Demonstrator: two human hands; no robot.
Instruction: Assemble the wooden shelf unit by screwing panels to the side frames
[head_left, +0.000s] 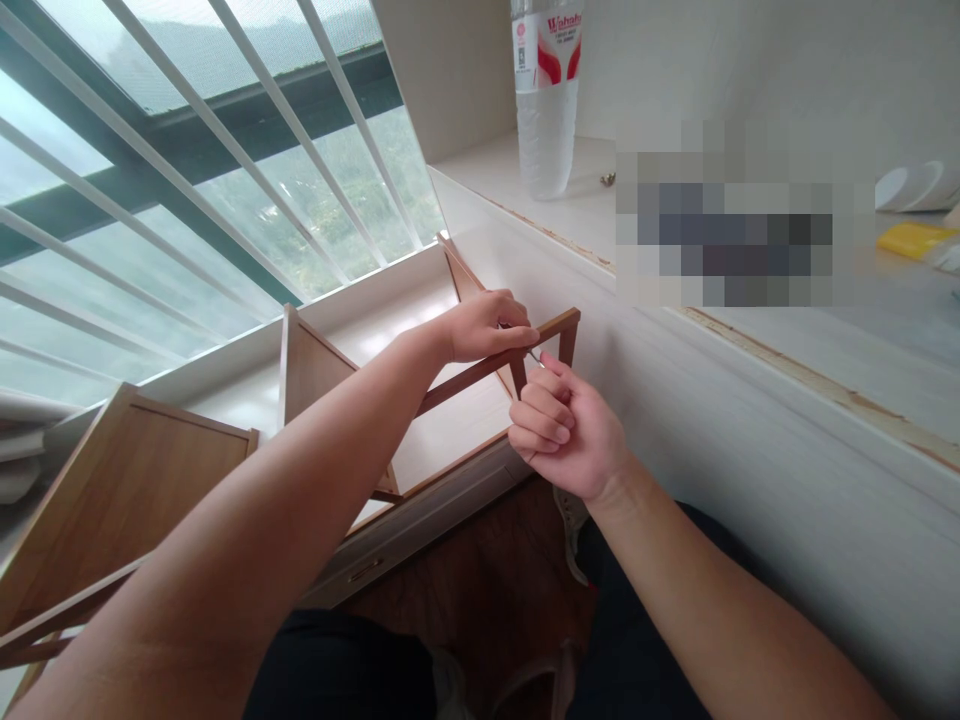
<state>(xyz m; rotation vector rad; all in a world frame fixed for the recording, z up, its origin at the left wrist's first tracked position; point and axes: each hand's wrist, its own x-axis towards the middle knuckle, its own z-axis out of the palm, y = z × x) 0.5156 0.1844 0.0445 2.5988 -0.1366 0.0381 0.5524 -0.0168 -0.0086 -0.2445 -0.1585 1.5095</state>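
A brown wooden shelf frame (300, 370) lies tilted across the white window sill (390, 300). My left hand (487, 325) grips its top wooden rail (559, 325) near the far corner. Just below that corner, my right hand (566, 425) is closed in a fist around a small thin metal tool (534, 356), whose tip pokes out toward the rail. Most of the tool is hidden inside the fist. A large wooden panel (127, 500) of the same frame sits at the lower left.
A white desk (787, 340) runs along the right, with a clear water bottle (547, 100), a yellow item (915, 238) and white bowls (915, 185) on it. A barred window (187, 170) fills the left. My legs and dark wooden floor (480, 590) are below.
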